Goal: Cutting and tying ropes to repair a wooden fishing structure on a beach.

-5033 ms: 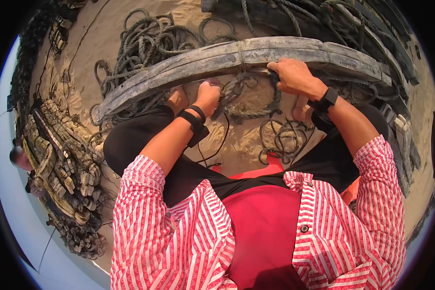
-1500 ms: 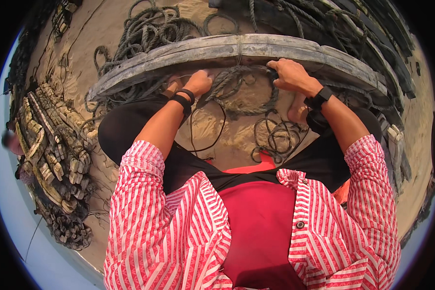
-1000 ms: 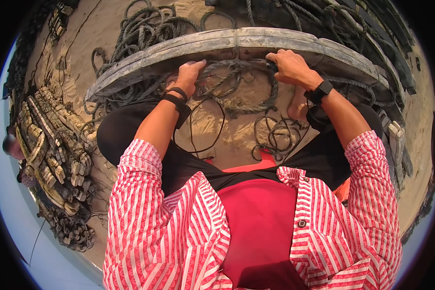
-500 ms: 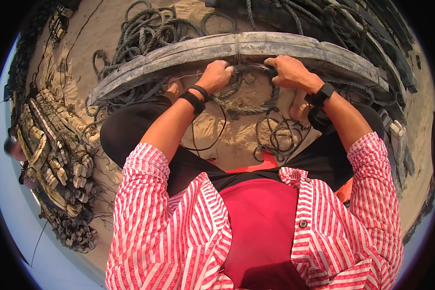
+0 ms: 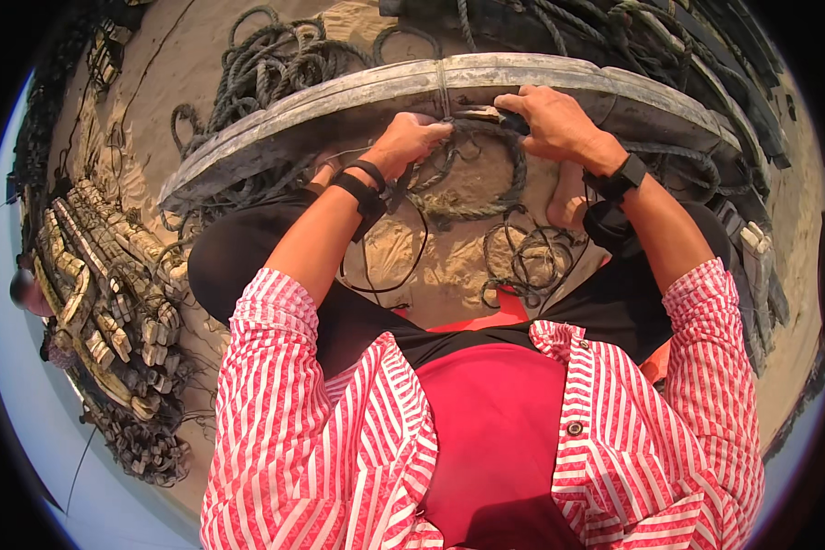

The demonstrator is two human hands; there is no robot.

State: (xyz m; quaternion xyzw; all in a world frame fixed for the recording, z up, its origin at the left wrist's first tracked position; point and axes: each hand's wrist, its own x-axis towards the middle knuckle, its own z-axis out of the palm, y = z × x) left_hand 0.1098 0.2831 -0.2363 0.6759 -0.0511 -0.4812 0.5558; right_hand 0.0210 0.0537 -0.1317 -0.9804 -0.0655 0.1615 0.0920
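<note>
A long, weathered grey beam (image 5: pixel 339 101), apparently of strips laid side by side, arches in front of me. A thin cord binding (image 5: pixel 443 82) wraps it near its middle. Just below that binding, my left hand (image 5: pixel 408 142) is closed, thumb and fingers pinching dark rope at the beam's near edge. My right hand (image 5: pixel 555 124) grips a short dark-handled tool (image 5: pixel 513 120); its narrow, lighter end points left toward the pinched rope. Its exact kind is unclear. Beneath both hands a thick grey-green rope (image 5: pixel 520 179) curves in a loop on the sand.
A heap of coiled rope (image 5: pixel 280 60) lies beyond the beam. Dark beams with ropes (image 5: pixel 614 37) stand at far right. Thin black cord (image 5: pixel 532 261) is tangled between my legs. On the left is a pile of pale blocks and lines (image 5: pixel 110 293), with another person (image 5: pixel 35 295) behind.
My left hand has shifted slightly right along the beam's near edge. The right hand has risen and turned a little, so more of the dark tool shows.
</note>
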